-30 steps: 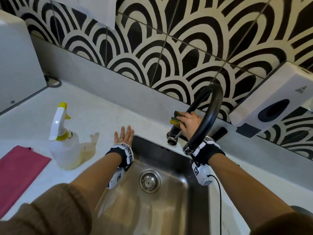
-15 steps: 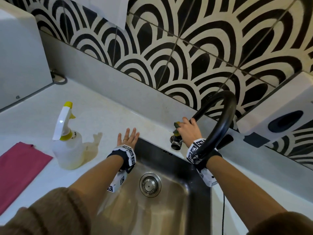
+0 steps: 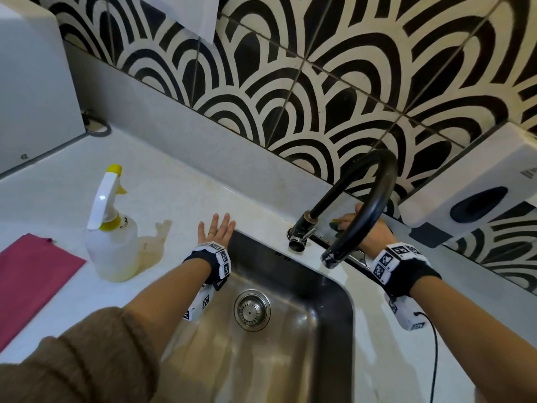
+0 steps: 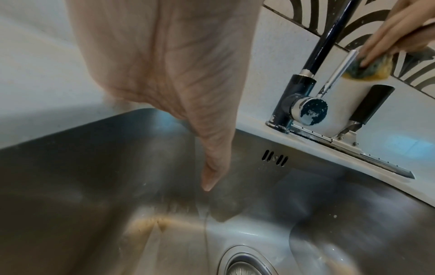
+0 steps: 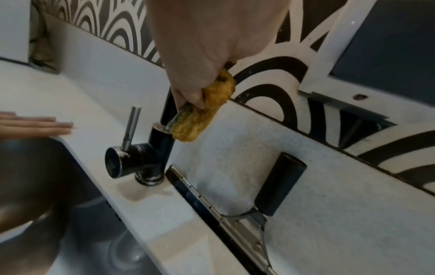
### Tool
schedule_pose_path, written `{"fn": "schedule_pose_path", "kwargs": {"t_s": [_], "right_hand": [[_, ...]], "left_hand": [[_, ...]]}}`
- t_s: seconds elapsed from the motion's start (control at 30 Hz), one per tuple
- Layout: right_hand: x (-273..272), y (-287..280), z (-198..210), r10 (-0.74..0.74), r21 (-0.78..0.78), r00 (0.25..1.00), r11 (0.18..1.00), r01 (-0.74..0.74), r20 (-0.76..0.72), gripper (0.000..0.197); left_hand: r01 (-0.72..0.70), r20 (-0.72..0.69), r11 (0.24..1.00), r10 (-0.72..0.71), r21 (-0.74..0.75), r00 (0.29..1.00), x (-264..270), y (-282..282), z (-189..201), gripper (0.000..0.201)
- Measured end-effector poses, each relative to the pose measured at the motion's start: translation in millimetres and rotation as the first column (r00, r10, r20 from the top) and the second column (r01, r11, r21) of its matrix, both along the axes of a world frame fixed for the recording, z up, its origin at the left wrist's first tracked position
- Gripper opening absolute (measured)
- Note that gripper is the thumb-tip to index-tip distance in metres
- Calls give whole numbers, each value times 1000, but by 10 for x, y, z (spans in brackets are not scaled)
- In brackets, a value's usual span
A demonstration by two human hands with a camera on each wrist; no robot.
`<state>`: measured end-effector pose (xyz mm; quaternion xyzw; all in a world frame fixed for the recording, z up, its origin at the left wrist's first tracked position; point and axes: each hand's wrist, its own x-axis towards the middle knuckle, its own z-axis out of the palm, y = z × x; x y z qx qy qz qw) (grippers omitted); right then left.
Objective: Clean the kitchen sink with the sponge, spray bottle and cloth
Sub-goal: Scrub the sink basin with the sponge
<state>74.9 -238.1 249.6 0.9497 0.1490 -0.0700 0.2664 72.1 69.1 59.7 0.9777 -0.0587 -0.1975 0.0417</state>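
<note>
The stainless-steel kitchen sink, set into the pale speckled tabletop, looks only partly cleaned: its basin shows a brownish smear on the wall in the left wrist view, and I judge the scrubbing is now at the tap, not the bowl. The right hand pinches the folded yellow sponge with a green scouring face against the lower stem of the black curved faucet, just above its collar. The left hand lies flat with its fingers spread on the tabletop at the sink's back left corner, holding nothing.

Judging by how things lie, spraying and wiping dry remain. The translucent white spray bottle with a yellow nozzle stands upright on the tabletop left of the sink, and the flat magenta cloth lies further left, both well apart from either hand.

A black-handled squeegee leans against the backsplash just behind the faucet, with its blade along the sink's rear edge, crowding the space for the sponge. The faucet's chrome lever stands beside the stem. A white wall dispenser hangs close above the right hand.
</note>
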Motion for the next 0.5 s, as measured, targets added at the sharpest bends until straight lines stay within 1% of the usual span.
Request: {"fn": "schedule_pose_path", "kwargs": {"t_s": [0.03,0.07,0.1,0.13,0.17,0.2,0.23,0.27,0.3,0.33,0.4,0.43,0.47,0.5], "right_hand": [[11,24,9,44,26,999,999,-44,11,41],[31,60,-24,96,87,995,991,-98,22,40],[62,74,-56,141,166,987,974,-151,73,38],[105,102,-93,104,263,990,957,-125,92,35],[139,137,-112,133,283,979,944,-172,151,33],[173,190,-109,183,249,964,941,-228,193,33],[171,290,-108,224,159,961,955,-249,162,37],[164,367,-110,296,37,940,951,-306,171,42],[160,418,-111,326,-6,929,944,-330,172,45],[171,489,-75,340,-8,928,939,-343,155,48],[173,651,-5,339,-24,914,939,-343,223,52],[172,705,6,360,-26,907,931,-363,220,51],[179,756,10,360,-50,916,933,-357,175,47],[204,781,0,339,-112,933,938,-327,117,43]], "left_hand": [[2,0,1000,-2,-3,1000,6,0,-2,102],[7,-2,1000,-7,-6,1000,10,5,4,101],[11,-7,1000,-11,-11,1000,19,16,8,101],[14,-15,1000,-15,-19,1000,27,28,12,101],[16,-19,1000,-16,-25,1000,34,40,12,101],[19,-21,999,-20,-26,1000,41,50,1,101],[23,-20,999,-24,-25,1000,48,57,-11,101],[26,-17,999,-26,-25,999,53,63,-25,101],[28,-12,999,-28,-27,1000,59,65,-44,102],[27,-6,999,-28,-29,1000,57,62,-61,103],[24,2,999,-24,-25,1000,54,49,-83,103],[21,4,999,-21,-25,1000,54,42,-89,103],[19,8,999,-19,-25,1000,56,36,-93,103],[18,13,999,-18,-26,1000,61,33,-95,104]]}}
